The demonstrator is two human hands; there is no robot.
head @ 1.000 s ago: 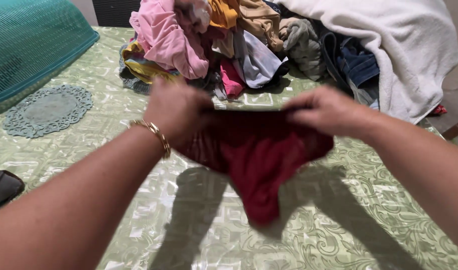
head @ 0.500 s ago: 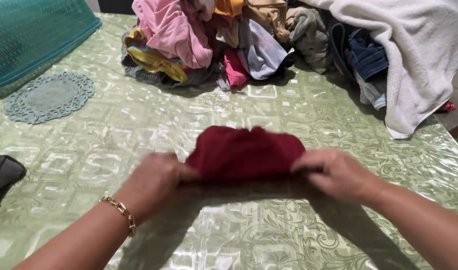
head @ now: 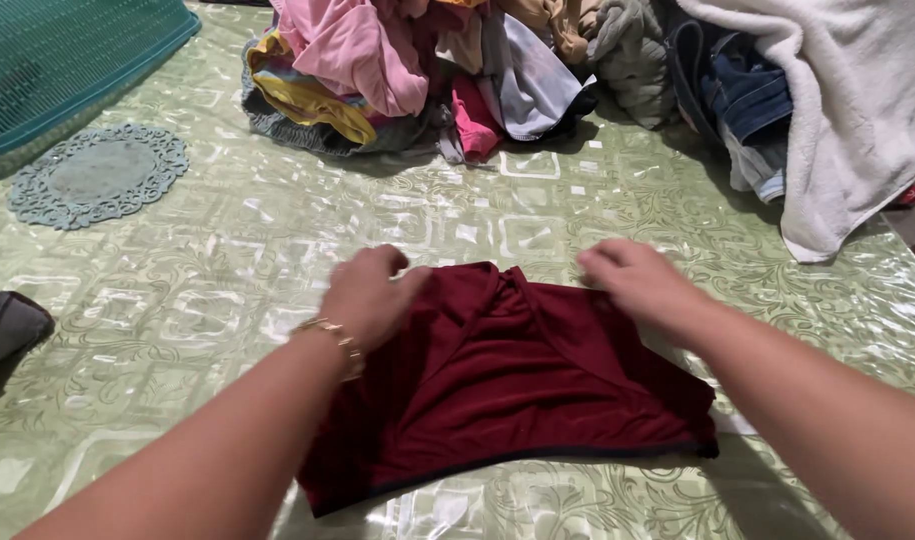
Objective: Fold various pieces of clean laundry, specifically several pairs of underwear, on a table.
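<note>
1. maroon garment (head: 507, 385) lies spread flat on the counter (head: 227, 270), close to the person, between the two forearms; its dark-edged hem faces the near side and a v-shaped fold shows at the far edge.
2. left hand (head: 369, 295) rests on the far left corner of the cloth, fingers curled down onto it; whether they pinch the fabric or only press it i cannot tell. a gold bracelet (head: 339, 338) sits on that wrist.
3. right hand (head: 632, 278) lies at the far right corner, fingers bent and slightly blurred, touching the edge; pinching or only pressing, i cannot tell there either.
4. handling, as a judgement: thin, soft, light knit, fully limp, with no stiffness to keep a shape. it looks smooth and the glossy plastic cover under it looks slick, so it would slide easily when pushed.
5. best hold, by my reading: pinch the far corners or the stitched hem, where the fabric is doubled and firmer.
6. beyond it, well apart, a pile of mixed clothes (head: 397, 70), a white towel (head: 837, 110), a teal basket (head: 67, 60) and a lace doily (head: 97, 175).
</note>
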